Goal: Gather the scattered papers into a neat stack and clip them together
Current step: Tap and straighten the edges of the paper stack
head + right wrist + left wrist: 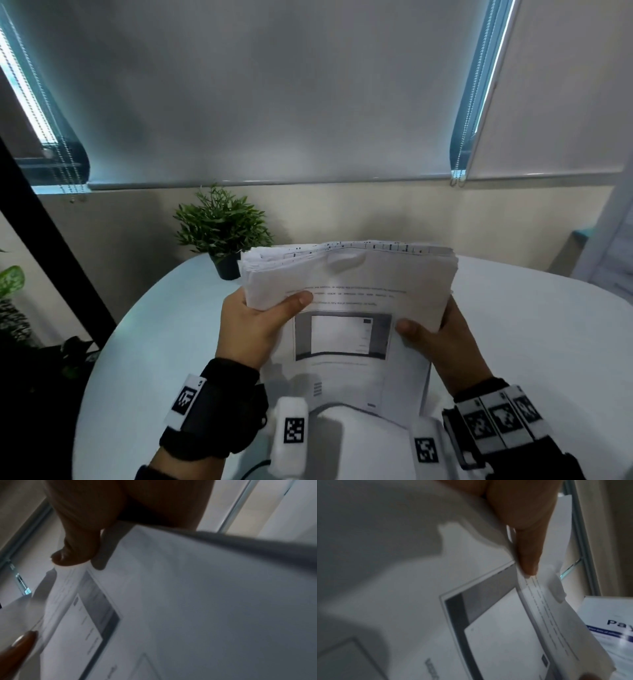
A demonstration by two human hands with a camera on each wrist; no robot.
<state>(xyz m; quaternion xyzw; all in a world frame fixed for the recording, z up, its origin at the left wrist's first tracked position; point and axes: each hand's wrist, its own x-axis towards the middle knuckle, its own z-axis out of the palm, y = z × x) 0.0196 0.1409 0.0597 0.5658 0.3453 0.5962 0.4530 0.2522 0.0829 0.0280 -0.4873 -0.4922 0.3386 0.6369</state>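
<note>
Paper stack held above white table, long axis running away from body; left hand and right hand pinching side edges.

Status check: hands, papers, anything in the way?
Left hand and right hand both grip the papers, held upright over the table. Top edges uneven; no clip seen. Potted plant behind, well apart.

Left hand, right hand — both hands raised, thumbs on top, fingers curled beneath.
</note>
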